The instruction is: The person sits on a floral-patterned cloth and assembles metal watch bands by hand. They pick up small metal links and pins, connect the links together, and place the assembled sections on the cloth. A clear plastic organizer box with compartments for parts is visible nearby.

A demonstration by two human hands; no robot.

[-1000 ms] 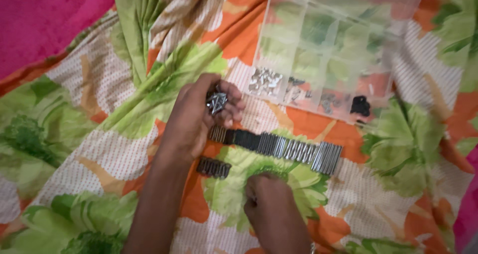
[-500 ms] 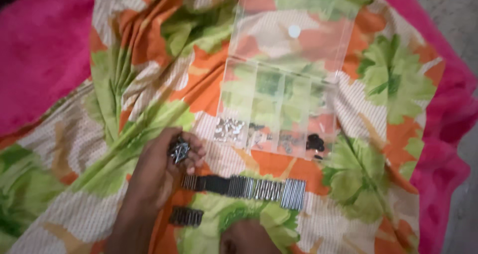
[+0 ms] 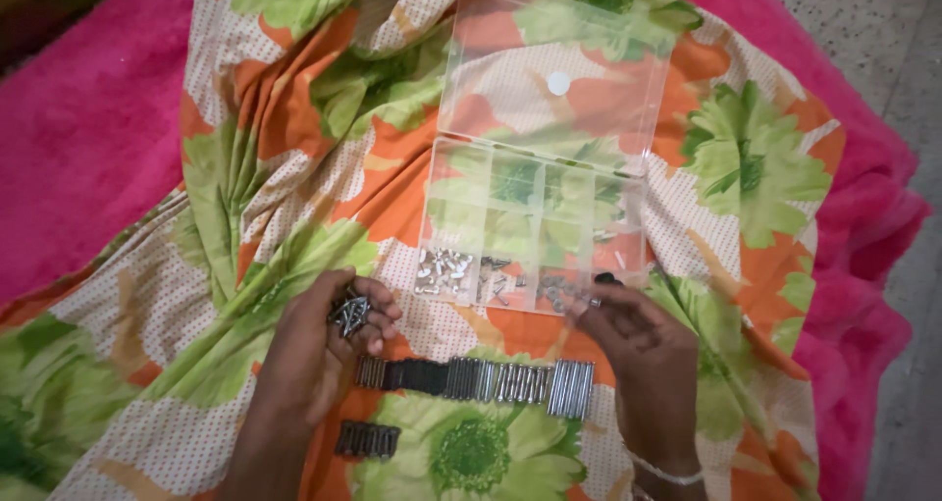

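A: Your left hand point(image 3: 324, 349) is cupped round a small heap of dark screws point(image 3: 349, 313). Your right hand point(image 3: 633, 339) pinches 1 small silver piece point(image 3: 595, 303) at the near rim of the clear organiser box point(image 3: 535, 226).

B: Step?

A: Sorting, looks like; next needs a precise drop into 1 compartment.

B: Count?

A: 1 box, lid open; 1 long row of screws point(image 3: 476, 378), 1 short row point(image 3: 367, 439) on the floral cloth point(image 3: 294, 167). Loose screws too small to count.

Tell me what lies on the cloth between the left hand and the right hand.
In the head view, a long row of screws, silvery with a black stretch, lies on the flowered cloth between the left hand, cupping dark screws, and the right hand.
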